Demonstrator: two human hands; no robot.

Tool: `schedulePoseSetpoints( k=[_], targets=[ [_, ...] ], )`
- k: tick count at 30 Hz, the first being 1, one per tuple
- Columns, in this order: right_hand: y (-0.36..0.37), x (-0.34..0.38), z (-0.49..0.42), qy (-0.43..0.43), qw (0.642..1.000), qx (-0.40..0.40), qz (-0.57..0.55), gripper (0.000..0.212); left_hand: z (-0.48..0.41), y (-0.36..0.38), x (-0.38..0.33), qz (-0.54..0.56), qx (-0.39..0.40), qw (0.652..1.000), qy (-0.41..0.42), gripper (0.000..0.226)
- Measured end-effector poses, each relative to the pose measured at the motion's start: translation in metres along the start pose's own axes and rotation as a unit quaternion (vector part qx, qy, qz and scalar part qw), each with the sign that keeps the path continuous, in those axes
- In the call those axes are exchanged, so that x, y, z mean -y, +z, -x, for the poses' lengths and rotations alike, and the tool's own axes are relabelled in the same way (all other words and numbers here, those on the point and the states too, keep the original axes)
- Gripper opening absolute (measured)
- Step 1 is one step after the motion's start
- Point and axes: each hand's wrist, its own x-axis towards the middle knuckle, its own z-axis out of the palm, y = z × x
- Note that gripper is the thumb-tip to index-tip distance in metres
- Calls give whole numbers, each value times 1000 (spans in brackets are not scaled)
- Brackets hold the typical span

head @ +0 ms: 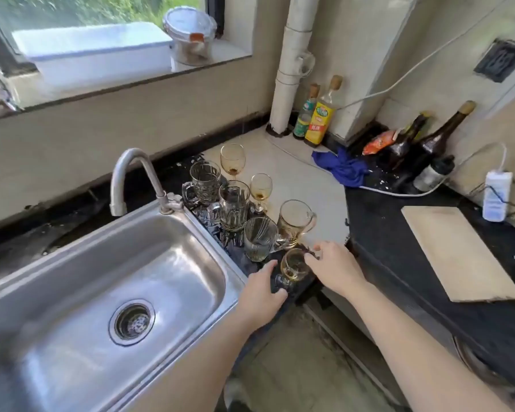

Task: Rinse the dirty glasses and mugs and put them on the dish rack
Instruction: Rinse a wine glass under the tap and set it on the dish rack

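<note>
Right of the sink [72, 292], on the wet edge of the tabletop [304, 179], the glasses and mugs stand in a loose cluster: a tall amber glass [233, 158], a cut-glass mug [204, 181], a clear mug [235, 203], a little amber goblet [261, 188], an amber mug [295, 221] and another clear mug [260, 239]. Several show brownish or yellowish dregs at the bottom.

Nearest the person is a small stemmed glass [293, 266], and both hands are at it. The left hand [260, 292] lies low at its foot, with thumb raised and fingers [280, 292] curled beside the base. Blur hides whether they actually pinch it. The right hand [335, 264] comes from the other side with fingers [309, 257] spread and relaxed, their tips at the bowl and not closed round it.

By my reading the task is at its very start. No water runs from the faucet [137, 176], no glassware is in the basin, and every piece looks unrinsed. No dish rack is in view, so nothing can be counted as put away. All seven pieces remain to be done.

The small stemmed glass stands upright on its foot with its mouth upward. Its long axis runs up the stem, roughly vertical to the tabletop.
</note>
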Motion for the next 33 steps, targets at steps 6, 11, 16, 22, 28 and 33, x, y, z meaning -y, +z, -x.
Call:
schedulePoseSetpoints(
  k=[6, 11, 16, 22, 28, 33],
  targets=[
    [8, 0, -12, -27, 998, 45, -38, 36, -15, 12, -6, 70, 13, 997, -10, 60],
    [-13, 16, -14, -88, 994, 69, 10, 39, -2, 4, -1, 177, -15, 984, -32, 56],
    [-30, 69, -10, -168, 977, 128, -31, 41, 30, -20, 16, 218, -84, 971, -43, 56],
    [5, 153, -19, -253, 942, 204, -85, 45, 37, -73, 52, 258, -224, 935, -93, 44],
    [49, 214, -71, -284, 944, 148, -76, 41, 40, -120, 110, 225, -299, 913, -165, 33],
    [91, 255, -126, -282, 954, 35, 95, 17, 32, -137, 144, 230, -342, 889, -199, 33]
  ],
)
